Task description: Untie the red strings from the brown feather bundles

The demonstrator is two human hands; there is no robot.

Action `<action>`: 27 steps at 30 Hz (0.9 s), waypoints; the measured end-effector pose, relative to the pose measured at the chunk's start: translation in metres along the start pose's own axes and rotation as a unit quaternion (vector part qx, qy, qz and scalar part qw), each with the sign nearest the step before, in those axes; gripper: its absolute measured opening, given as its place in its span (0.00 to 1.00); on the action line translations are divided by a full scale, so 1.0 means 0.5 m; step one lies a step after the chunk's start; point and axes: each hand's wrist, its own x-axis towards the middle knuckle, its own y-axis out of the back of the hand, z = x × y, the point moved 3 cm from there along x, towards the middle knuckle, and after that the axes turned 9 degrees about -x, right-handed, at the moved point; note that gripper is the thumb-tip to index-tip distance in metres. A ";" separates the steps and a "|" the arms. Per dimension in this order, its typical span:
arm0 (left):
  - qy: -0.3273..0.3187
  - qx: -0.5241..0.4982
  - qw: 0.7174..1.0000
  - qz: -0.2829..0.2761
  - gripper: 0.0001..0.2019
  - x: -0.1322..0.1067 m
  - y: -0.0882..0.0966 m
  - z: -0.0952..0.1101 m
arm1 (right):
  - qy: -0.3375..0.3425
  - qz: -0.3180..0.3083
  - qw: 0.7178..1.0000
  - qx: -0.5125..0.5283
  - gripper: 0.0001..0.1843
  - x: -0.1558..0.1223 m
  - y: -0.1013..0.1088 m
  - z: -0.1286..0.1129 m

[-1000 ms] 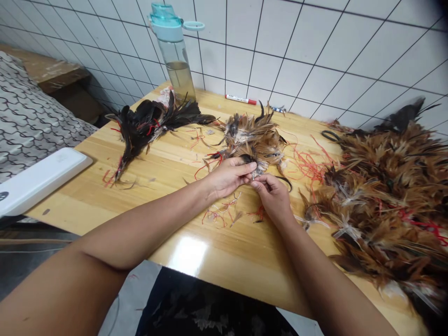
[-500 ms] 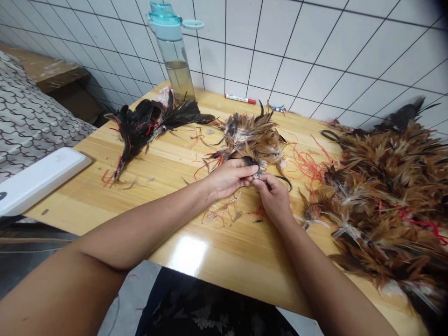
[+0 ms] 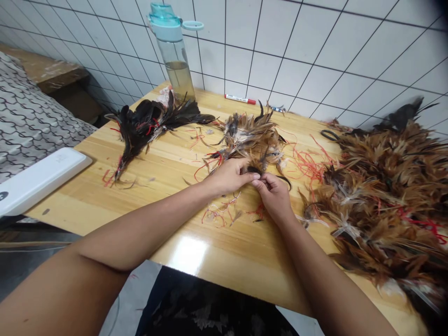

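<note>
your left grip [image 3: 229, 179] pinches a small feather bunch [image 3: 258, 164], brown and black; your right grip [image 3: 276, 195] has fingertips at its base, can't tell if they hold it. bunch sits mid-table, just in front of a feather heap [image 3: 252, 133]. room to move: toward you, wood runs to the near edge past thread scraps [image 3: 212, 217]. big feather pile [image 3: 392, 177] crowds the right side, red thread [image 3: 310, 165] beside it. black feathers [image 3: 140, 121] left, white device [image 3: 45, 179] over the left edge. table [image 3: 245, 261] is glossy pale wood. far side: bottle [image 3: 178, 65], red-capped marker [image 3: 240, 99], white tiled wall [image 3: 276, 60]. patterned cloth [image 3: 38, 116] off left.
</note>
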 end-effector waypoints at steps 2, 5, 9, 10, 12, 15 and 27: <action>-0.017 0.002 1.000 -0.016 0.12 0.002 -0.001 -0.003 | 0.017 0.001 1.000 -0.014 0.14 0.001 -0.001 0.002; -0.026 -0.019 0.999 -0.033 0.12 0.003 -0.003 -0.008 | 0.039 -0.006 0.999 -0.021 0.16 0.002 -0.003 0.002; -0.002 -0.048 0.998 -0.044 0.10 0.003 -0.006 -0.009 | 0.047 -0.022 0.998 -0.020 0.16 0.004 -0.003 0.002; 0.004 -0.060 0.997 -0.050 0.09 0.002 -0.007 -0.008 | 0.049 -0.025 0.998 -0.014 0.15 0.005 -0.003 0.003; 0.005 -0.082 0.995 -0.056 0.08 -0.001 -0.008 -0.001 | 0.051 -0.025 0.998 0.003 0.14 0.006 -0.001 0.007; -0.010 -0.110 0.992 -0.065 0.11 -0.004 -0.008 0.012 | 0.036 -0.012 0.999 0.028 0.13 0.006 0.001 0.017; -0.005 -0.126 0.990 -0.068 0.08 0.004 -0.011 -0.001 | 0.061 -0.063 0.996 0.014 0.15 0.002 0.005 -0.003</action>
